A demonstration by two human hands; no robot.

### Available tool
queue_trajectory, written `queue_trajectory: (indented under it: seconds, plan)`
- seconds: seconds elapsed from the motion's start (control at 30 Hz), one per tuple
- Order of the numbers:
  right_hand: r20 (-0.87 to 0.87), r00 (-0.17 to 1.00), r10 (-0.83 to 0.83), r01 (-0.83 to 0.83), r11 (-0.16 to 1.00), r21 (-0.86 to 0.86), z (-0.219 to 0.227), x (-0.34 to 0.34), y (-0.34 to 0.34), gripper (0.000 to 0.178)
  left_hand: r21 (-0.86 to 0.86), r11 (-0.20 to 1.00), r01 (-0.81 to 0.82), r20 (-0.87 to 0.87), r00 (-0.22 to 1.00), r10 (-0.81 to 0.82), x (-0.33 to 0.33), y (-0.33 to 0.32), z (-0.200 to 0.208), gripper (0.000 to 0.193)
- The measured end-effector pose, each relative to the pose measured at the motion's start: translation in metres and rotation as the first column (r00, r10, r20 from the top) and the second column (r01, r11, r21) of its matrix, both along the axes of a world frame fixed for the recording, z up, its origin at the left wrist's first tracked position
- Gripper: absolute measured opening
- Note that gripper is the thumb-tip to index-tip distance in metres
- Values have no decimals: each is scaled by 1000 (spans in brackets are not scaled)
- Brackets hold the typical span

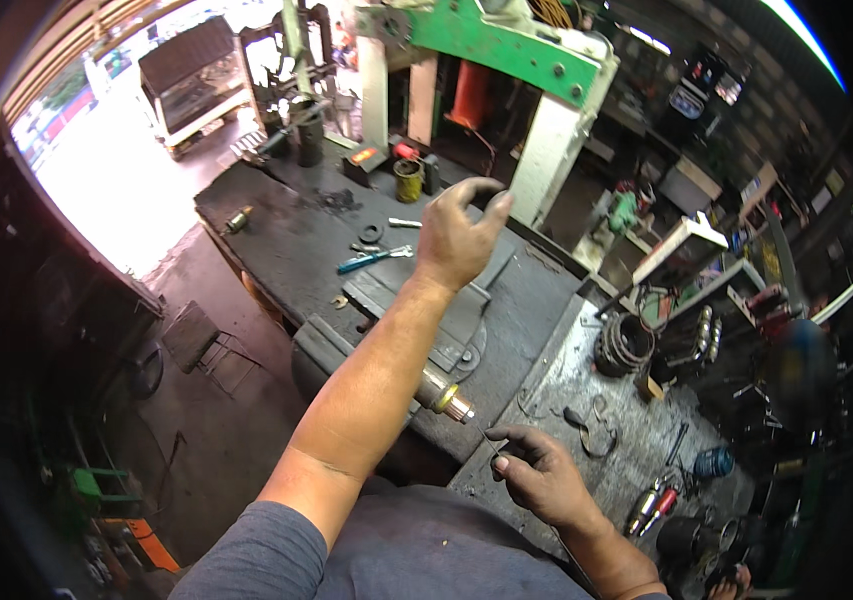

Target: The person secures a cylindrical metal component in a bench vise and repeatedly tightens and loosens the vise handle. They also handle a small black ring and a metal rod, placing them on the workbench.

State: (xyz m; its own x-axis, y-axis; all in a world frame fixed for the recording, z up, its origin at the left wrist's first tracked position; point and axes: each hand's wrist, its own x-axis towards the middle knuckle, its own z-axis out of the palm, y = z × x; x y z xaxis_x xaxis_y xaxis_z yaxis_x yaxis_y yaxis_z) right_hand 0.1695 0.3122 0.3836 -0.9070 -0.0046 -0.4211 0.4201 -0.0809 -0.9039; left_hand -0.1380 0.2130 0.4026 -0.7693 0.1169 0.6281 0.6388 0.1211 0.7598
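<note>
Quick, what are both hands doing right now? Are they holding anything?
Left hand: open, loosely curled, with nothing visible in its grasp.
Right hand: closed, pinching a thin, dark, wire-like piece; its material is unclear.

Your grey-blue cloth shirt (426,550) appears matt; before you, the grey metal bench vise (458,322) looks smooth, and the cylindrical, copper-tipped metal part (449,399) appears glossy.

Right of the vise (458,322), a thin rod (487,440) is pinched in the right hand (546,480); above the vise, the left hand (458,235) is held loosely curved.
</note>
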Motion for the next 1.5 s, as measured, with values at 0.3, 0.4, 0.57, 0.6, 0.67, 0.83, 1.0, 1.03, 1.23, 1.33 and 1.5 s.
queue_trajectory:
  seconds: [0.3, 0.4, 0.57, 0.6, 0.67, 0.83, 1.0, 1.03, 1.23, 1.33, 1.5]
  plan:
    - [108, 994, -27, 15, 994, 107, 0, -28, 0, 19, -333, 932, 142, 179, 980, -85, -21, 13, -40, 36]
    - [42, 999, 7, -13, 990, 142, -5, -37, -1, 19, -378, 900, 217, 264, 957, -120, -19, 12, -37, 37]
    - [125, 987, 99, -129, 957, 260, 0, -47, 7, 18, -397, 887, 236, 323, 941, -106, -19, 8, -35, 38]
    - [144, 984, 102, -134, 964, 231, 2, -49, 8, 18, -386, 888, 251, 327, 937, -123, -19, 9, -36, 38]
    - [184, 978, 97, -133, 971, 198, 5, -51, 10, 17, -399, 881, 253, 324, 938, -123, -20, 10, -37, 37]
    - [184, 976, 118, -148, 976, 157, 4, -53, 11, 16, -386, 897, 215, 240, 962, -127, -21, 11, -42, 35]
    - [228, 964, 139, -191, 956, 223, -2, -57, 17, 21, -427, 872, 239, 299, 948, -114, -22, 10, -42, 36]
    - [180, 970, 161, -200, 954, 225, -3, -58, 17, 22, -418, 875, 246, 305, 945, -120, -21, 10, -42, 36]
    - [123, 967, 223, -249, 928, 278, -4, -64, 15, 25, -435, 865, 249, 329, 939, -105, -18, 11, -40, 36]
    - [56, 964, 259, -259, 878, 401, 0, -67, 13, 25, -420, 874, 246, 317, 942, -113, -19, 12, -39, 37]
    - [-21, 954, 298, -253, 841, 478, 5, -70, 9, 26, -463, 851, 249, 314, 944, -105, -20, 13, -40, 37]
